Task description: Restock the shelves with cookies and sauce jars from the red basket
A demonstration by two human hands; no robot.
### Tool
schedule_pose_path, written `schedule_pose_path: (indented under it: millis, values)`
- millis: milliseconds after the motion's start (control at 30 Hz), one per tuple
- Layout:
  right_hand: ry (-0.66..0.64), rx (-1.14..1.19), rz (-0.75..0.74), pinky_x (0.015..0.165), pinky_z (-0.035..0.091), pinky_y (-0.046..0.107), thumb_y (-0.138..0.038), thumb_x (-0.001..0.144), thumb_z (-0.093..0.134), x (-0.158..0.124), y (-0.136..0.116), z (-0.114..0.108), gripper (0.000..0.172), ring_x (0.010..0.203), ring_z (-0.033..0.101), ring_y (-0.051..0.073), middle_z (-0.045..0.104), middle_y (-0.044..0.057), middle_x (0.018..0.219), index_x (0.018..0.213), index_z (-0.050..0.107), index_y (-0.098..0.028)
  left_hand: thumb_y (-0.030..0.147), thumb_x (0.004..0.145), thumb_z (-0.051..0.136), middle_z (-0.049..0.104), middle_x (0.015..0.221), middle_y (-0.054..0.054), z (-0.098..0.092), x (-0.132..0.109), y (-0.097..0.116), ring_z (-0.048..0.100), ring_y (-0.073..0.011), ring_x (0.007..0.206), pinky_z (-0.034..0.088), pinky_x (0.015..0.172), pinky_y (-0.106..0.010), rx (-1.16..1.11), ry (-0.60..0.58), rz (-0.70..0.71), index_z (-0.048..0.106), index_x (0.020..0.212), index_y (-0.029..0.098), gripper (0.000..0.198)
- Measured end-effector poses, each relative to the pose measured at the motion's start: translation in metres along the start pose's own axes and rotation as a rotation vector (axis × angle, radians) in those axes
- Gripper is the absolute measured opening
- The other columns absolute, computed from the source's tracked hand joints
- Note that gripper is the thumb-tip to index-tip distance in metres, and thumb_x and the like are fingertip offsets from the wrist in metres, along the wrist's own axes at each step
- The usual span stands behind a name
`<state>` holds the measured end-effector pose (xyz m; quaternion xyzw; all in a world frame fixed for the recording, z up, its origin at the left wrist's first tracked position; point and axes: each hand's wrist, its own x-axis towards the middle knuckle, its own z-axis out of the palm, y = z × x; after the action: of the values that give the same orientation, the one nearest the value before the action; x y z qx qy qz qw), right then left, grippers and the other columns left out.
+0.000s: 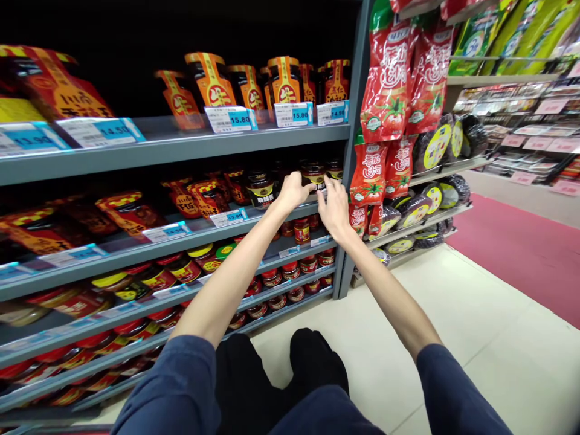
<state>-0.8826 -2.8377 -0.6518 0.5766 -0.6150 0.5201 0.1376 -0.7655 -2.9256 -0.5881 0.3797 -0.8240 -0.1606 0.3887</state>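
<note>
Both hands reach to the right end of the second shelf from the top. My left hand (294,191) is at the shelf's front edge, its fingers bent beside a dark-lidded jar (316,175). On the other side of that jar is my right hand (333,205), fingers apart and resting at the shelf edge. Whether the left fingers grip the jar or the edge strip is too small to tell. A black-labelled jar (261,192) stands left of my left hand.
Grey shelving (226,145) with jars and blue price tags fills the left. Red sauce pouches (389,78) hang right of the shelf post (356,121). Wrapped dark packages (435,145) lie on racks farther right. Pale floor tiles (475,314) lie below.
</note>
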Motion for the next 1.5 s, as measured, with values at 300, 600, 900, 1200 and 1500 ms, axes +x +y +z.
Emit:
schedule_pose_path:
  millis: [300,600,900,1200,1500]
  values:
    - [-0.011,-0.016,-0.053,0.122,0.042,0.050,-0.022,0.104,0.044,-0.007,-0.003,-0.002,0.051,0.138,0.050,0.031,0.055,0.019,0.151,0.152,0.054,-0.006,0.040,0.083,0.083,0.075,0.107,-0.015,-0.007,-0.007,0.006,0.069,-0.0293,0.108,0.051,0.101,-0.039,0.074,-0.014,-0.028,0.068,0.102,0.013,0.037]
    - [-0.063,-0.047,-0.115,0.118,0.045,0.047,-0.015,0.103,0.042,-0.007,0.003,-0.005,0.050,0.133,0.052,0.030,0.058,0.017,0.146,0.150,0.058,-0.010,0.035,0.088,0.080,0.070,0.126,-0.020,0.003,0.006,-0.004,0.064,-0.0316,0.123,0.049,0.108,-0.040,0.072,-0.032,-0.017,0.064,0.122,0.010,0.045]
    - [-0.015,0.005,-0.110,0.126,0.040,0.050,-0.013,0.102,0.039,-0.016,0.007,-0.003,0.050,0.148,0.045,0.028,0.050,0.019,0.157,0.148,0.056,-0.007,0.038,0.091,0.077,0.066,0.135,-0.027,-0.005,0.005,0.005,0.062,-0.0356,0.130,0.049,0.108,-0.040,0.170,-0.099,-0.078,0.063,0.127,0.003,0.053]
    - [-0.014,0.012,-0.104,0.131,0.036,0.049,-0.009,0.099,0.039,-0.034,0.015,-0.001,0.053,0.148,0.045,0.029,0.051,0.023,0.156,0.148,0.054,0.001,0.036,0.087,0.080,0.077,0.119,-0.018,-0.012,0.003,0.004,0.070,-0.0279,0.117,0.053,0.103,-0.035,0.077,-0.033,-0.050,0.067,0.122,0.009,0.045]
    - [0.017,0.045,-0.060,0.129,0.040,0.045,-0.010,0.098,0.039,-0.036,0.015,-0.005,0.050,0.148,0.047,0.028,0.050,0.023,0.155,0.143,0.058,-0.002,0.036,0.088,0.081,0.072,0.122,-0.019,-0.014,-0.014,0.008,0.068,-0.0294,0.115,0.053,0.102,-0.037,0.172,0.122,0.022,0.066,0.123,0.009,0.047]
